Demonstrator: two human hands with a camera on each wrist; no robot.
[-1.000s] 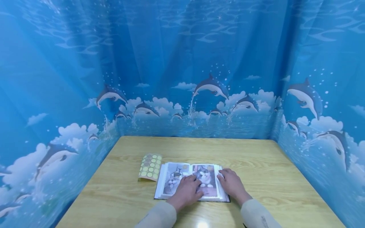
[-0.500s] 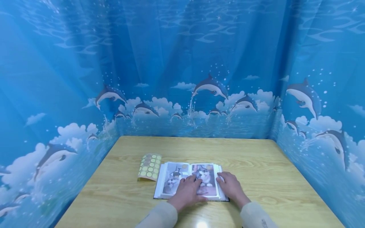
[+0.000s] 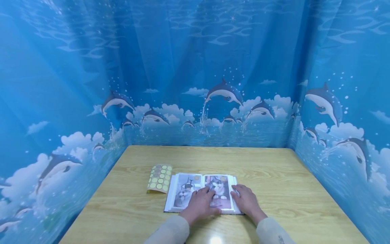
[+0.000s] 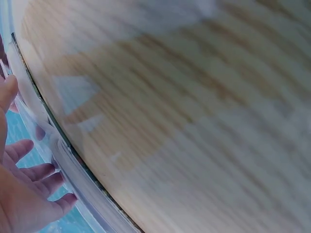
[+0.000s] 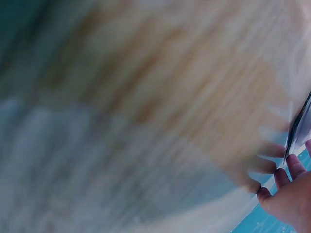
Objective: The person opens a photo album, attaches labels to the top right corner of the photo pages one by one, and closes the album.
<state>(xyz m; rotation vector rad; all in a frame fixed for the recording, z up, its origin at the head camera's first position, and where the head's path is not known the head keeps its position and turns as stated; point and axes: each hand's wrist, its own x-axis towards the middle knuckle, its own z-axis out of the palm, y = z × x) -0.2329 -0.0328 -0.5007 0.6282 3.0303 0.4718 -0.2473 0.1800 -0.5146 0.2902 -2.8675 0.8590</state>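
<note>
An open photo album (image 3: 189, 189) lies on the table with a cat picture on each page and a small round sticker near the top of each. My left hand (image 3: 201, 203) rests across its middle, fingers spread over the lower part of the right page. In the left wrist view the fingers of the left hand (image 4: 34, 189) lie over the page edges, extended and apart. My right hand (image 3: 248, 201) touches the album's right margin with its fingertips. The right wrist view shows that hand (image 5: 289, 194) with loosely bent fingers beside the dark cover edge (image 5: 295, 128).
A sheet of round yellow stickers (image 3: 159, 178) lies just left of the album, its near edge curled up. The wood-grain table (image 3: 259, 162) is surrounded on the far side and both flanks by a blue dolphin-print curtain (image 3: 195, 67).
The left hand's thumb has spread out to the right along the album's lower edge. The right hand has shifted slightly down and left at the margin. The pages stay the same.
</note>
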